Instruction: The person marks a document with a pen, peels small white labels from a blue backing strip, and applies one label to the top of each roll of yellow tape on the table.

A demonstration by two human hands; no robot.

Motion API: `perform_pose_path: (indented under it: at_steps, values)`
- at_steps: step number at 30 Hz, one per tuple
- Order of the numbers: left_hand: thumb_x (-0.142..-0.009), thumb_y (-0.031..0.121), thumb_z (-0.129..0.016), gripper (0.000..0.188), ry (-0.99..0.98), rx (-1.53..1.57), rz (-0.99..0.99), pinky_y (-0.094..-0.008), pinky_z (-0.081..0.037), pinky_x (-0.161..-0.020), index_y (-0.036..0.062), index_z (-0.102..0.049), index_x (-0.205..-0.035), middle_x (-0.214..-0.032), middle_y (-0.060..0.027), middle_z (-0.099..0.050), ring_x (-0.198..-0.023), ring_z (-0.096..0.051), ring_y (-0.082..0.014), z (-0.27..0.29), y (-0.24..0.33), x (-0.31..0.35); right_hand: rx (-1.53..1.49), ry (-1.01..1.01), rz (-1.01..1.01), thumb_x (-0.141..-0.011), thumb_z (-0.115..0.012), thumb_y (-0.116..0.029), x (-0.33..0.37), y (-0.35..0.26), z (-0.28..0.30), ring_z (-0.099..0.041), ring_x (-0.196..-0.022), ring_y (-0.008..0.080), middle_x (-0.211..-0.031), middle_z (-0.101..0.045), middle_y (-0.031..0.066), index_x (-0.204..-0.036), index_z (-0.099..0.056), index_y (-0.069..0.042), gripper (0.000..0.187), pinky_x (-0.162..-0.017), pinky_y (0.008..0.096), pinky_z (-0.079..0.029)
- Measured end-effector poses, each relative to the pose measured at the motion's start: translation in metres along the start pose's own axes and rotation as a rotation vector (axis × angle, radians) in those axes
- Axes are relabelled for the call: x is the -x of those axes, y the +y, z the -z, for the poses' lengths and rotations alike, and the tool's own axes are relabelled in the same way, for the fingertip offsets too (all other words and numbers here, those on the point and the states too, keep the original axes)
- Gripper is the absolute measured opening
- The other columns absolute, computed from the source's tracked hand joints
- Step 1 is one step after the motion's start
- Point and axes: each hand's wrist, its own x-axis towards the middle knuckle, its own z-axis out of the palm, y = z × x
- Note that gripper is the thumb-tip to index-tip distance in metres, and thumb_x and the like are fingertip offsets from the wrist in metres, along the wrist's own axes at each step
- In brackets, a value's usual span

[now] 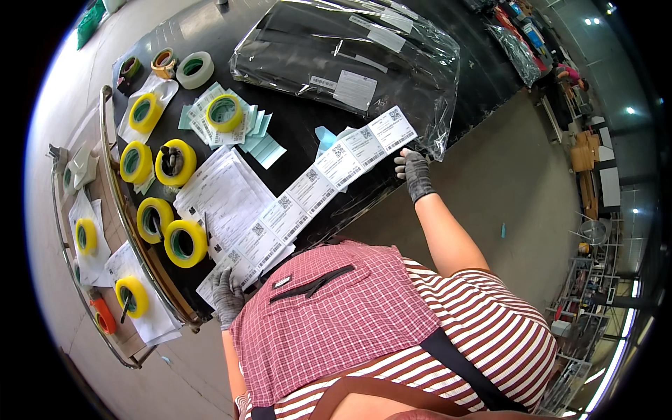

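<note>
Evidently, a label strip (309, 190) is stretched out

Over papers (220, 183) and table (294, 115), its far end is pinched by the right hand (416, 173); its near end is touched by the left hand (227, 297), whose grip cannot be told.

Packing area in a workshop or warehouse: yellow tape rolls (199, 245), a label strip (308, 192) and plastic-wrapped goods (301, 56) occupy a dark worktable (483, 87); a broad grey floor (518, 175), cardboard (583, 155) and metal racks (579, 280) lie beyond.
</note>
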Motion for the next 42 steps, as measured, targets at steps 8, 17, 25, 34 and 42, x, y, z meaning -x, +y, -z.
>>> perform_pose_path:
  at_steps: [8,17,25,34,42]
  values:
    - [-0.08,0.005,-0.059,0.042,0.067,0.096,0.091,-0.0446,-0.041,-0.098,0.0083,-0.055,-0.122,-0.122,-0.0189,-0.052,-0.112,-0.049,-0.0383,-0.008,-0.051,0.004,1.252,0.322,0.87,-0.09,-0.048,-0.018,0.038,-0.002,-0.051,-0.061,-0.08,0.0375,-0.087,-0.063,0.0213,-0.12,-0.054,-0.012,0.032,-0.072,0.0452,-0.048]
    - [-0.08,0.007,-0.059,0.043,0.057,-0.15,0.045,-0.0444,-0.04,-0.099,0.0099,-0.054,-0.123,-0.126,-0.0189,-0.05,-0.117,-0.047,-0.0387,-0.003,-0.024,0.006,1.421,0.025,0.841,-0.091,-0.045,-0.01,0.046,0.006,-0.073,-0.06,-0.066,0.0253,-0.084,-0.064,0.0192,-0.12,-0.058,-0.01,0.032,-0.066,0.0364,-0.05]
    - [-0.083,0.008,-0.058,0.042,0.023,-0.336,0.06,-0.0435,-0.039,-0.101,0.0093,-0.054,-0.124,-0.128,-0.02,-0.049,-0.121,-0.045,-0.0385,0.006,0.021,0.015,1.223,-0.285,1.045,-0.09,-0.048,-0.017,0.107,0.017,-0.117,-0.062,-0.076,0.0376,-0.086,-0.063,0.0226,-0.125,-0.054,-0.01,0.036,-0.07,0.0451,-0.049]
    - [-0.082,0.007,-0.06,0.042,0.061,-0.168,0.052,-0.0447,-0.042,-0.097,0.0098,-0.054,-0.124,-0.122,-0.0207,-0.052,-0.114,-0.048,-0.0392,0.0,0.0,0.017,1.338,-0.399,0.796,-0.088,-0.05,-0.019,0.115,0.059,-0.141,-0.06,-0.065,0.0361,-0.072,-0.06,0.0223,-0.134,-0.045,-0.013,0.047,-0.061,0.0459,-0.047]
    - [-0.081,0.01,-0.061,0.043,0.082,-0.391,-0.104,-0.0457,-0.043,-0.095,0.0081,-0.054,-0.123,-0.119,-0.0212,-0.053,-0.111,-0.049,-0.0399,0.008,0.034,0.02,1.548,-0.517,0.715,-0.088,-0.048,-0.019,0.103,0.098,-0.161,-0.061,-0.063,0.0348,-0.071,-0.062,0.0204,-0.134,-0.046,-0.015,0.046,-0.062,0.046,-0.049]
